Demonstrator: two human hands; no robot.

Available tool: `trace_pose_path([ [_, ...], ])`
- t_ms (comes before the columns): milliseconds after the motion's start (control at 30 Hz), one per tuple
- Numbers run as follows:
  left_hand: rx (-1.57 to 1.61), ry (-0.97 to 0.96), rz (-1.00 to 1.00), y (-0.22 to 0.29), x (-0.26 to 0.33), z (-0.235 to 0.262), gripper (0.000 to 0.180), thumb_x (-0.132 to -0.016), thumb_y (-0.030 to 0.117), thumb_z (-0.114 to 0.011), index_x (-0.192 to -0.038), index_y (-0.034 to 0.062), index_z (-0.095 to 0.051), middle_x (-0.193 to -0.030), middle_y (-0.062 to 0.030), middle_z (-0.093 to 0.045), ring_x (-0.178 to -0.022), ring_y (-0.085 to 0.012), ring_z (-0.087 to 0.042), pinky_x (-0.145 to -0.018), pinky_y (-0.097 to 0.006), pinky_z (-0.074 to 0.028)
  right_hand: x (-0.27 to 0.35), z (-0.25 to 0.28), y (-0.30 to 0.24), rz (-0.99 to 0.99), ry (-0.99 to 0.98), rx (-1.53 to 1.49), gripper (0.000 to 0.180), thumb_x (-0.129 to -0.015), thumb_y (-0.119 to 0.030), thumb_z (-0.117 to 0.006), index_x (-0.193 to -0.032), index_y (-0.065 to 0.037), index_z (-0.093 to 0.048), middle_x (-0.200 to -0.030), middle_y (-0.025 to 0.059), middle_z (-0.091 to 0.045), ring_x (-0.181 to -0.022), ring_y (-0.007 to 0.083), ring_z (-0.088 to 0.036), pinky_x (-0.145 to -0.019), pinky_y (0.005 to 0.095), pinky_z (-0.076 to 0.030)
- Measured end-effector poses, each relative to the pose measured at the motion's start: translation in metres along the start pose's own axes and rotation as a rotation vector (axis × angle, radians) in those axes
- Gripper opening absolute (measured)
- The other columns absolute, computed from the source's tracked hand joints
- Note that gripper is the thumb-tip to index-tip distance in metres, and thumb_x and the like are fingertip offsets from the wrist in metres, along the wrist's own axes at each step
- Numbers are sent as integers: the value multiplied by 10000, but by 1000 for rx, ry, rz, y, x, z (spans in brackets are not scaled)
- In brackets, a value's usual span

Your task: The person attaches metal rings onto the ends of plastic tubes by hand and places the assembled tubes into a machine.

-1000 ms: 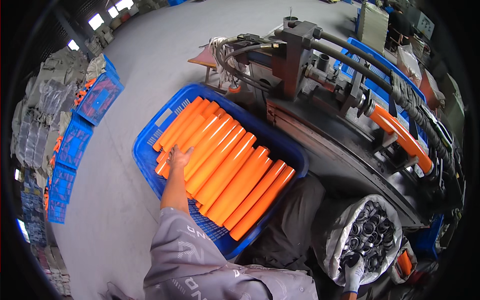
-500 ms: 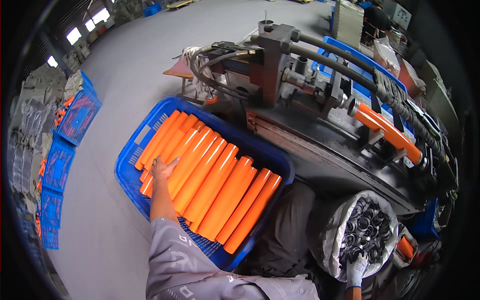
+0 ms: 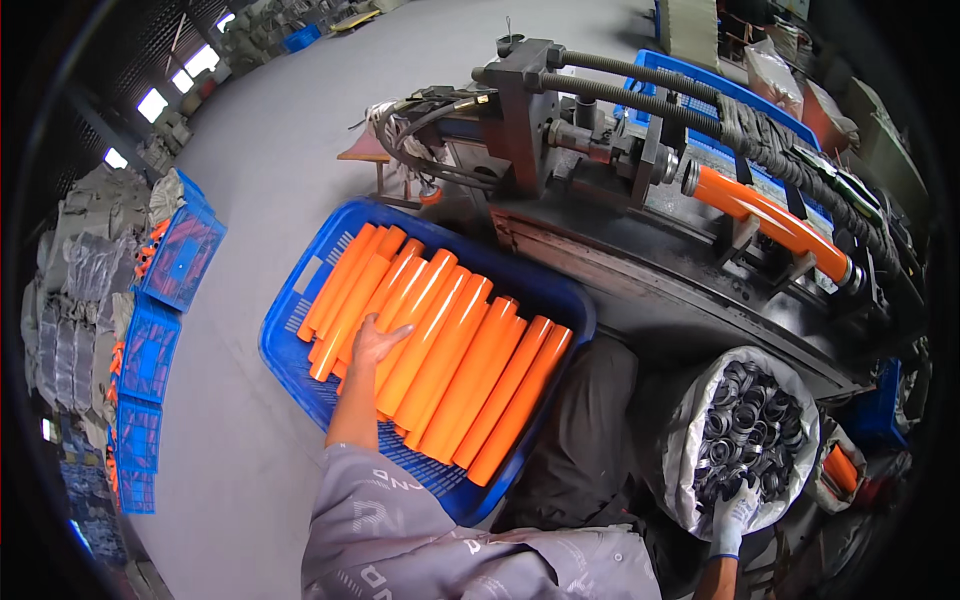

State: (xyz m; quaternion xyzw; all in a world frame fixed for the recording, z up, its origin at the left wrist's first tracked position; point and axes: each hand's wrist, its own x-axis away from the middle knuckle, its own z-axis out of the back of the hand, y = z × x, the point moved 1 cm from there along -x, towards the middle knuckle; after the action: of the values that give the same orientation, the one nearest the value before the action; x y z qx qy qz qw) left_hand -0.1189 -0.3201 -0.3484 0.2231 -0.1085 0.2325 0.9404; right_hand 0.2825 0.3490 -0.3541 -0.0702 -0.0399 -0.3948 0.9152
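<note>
Mid-frame: left grip [image 3: 375, 345] spread on glossy orange tubes [image 3: 443, 355]; smoothness risked slippage. Lower right: right grip [image 3: 733, 517] amid black rings [image 3: 747, 430], closure unclear.

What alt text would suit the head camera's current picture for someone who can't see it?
A person's bare left hand touches orange tubes in a blue basket while their gloved right hand reaches into a pale sack of dark rings. Beyond, another orange tube lies in a machine.
</note>
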Motion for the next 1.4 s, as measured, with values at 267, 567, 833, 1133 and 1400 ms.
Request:
trace_pose_path([
  [267, -96, -90, -192, 40, 86, -45, 1225, -610, 634, -839, -1509, -23, -325, -1518, -270, -396, -1423, -388, -378, -1176, -447, -328, -9, -18, 13, 139, 96, -344, 510, -744, -32, -759, -1203, 54, -553, -1433, 257, -467, -1257, 432, -514, -1075, 439, -423],
  [567, 220, -245, -205, 30, 92, -95, 1078, -633, 407, -905, -1443, -71, -379, -1331, -256, -584, -1237, -315, -583, -1057, -397, -461, 22, 83, -40, -273, -481, -2828, 454, -961, -428, -599, -1277, -102, -600, -1191, 93, -631, -1115, 249, -594, -805, 373, -511],
  [833, 161, -180, -763, 187, 209, -21, 532, -710, 108, -730, -1212, 25, -575, -1104, -184, -703, -955, -282, -710, -842, -380, -566, 29, 61, -105, 226, -910, -2680, 431, -996, -432, -577, -1292, -120, -592, -1359, 182, -588, -1029, 295, -657, -864, 414, -536],
  [1133, -140, -372, -1430, 283, 351, 3, 591, -629, 113, -744, -1204, 90, -612, -981, -141, -663, -910, -370, -655, -785, -431, -536, 31, 92, -92, 183, -496, -1935, 487, -876, -132, -721, -1304, -14, -520, -1184, 93, -625, -1019, 188, -646, -922, 314, -511],
  [1400, -268, -383, -1510, 291, 357, 1, 623, -615, 98, -744, -1223, 118, -614, -893, -108, -618, -880, -331, -641, -752, -428, -524, 40, 92, -77, 238, -361, -1949, 834, -780, -288, -851, -1426, 5, -412, -1239, 104, -618, -1133, 181, -599, -1008, 320, -474],
])
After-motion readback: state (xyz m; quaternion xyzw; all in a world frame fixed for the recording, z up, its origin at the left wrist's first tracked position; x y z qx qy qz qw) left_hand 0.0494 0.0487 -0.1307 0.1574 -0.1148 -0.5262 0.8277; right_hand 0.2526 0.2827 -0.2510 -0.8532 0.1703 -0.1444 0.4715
